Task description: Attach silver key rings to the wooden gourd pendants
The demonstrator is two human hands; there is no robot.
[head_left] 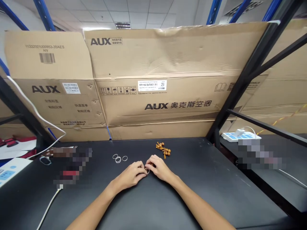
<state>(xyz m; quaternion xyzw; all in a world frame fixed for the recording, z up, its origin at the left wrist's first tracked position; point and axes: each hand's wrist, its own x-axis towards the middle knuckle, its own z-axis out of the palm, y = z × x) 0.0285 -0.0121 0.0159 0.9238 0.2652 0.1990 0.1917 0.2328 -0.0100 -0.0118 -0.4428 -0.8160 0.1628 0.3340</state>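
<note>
My left hand and my right hand meet over the black table. Between their fingertips is a small metal ring, pinched by my left hand. The closed fingers of my right hand are at the ring's upper side, around something small and brownish that they mostly hide. Several loose silver rings lie to the left of my hands. Behind my right hand rest orange-brown beaded pieces with tassels.
A large cardboard sheet stands behind the black table. At the left are a white cable, a watch-like item and blurred objects. A black metal frame post and a power strip are at the right.
</note>
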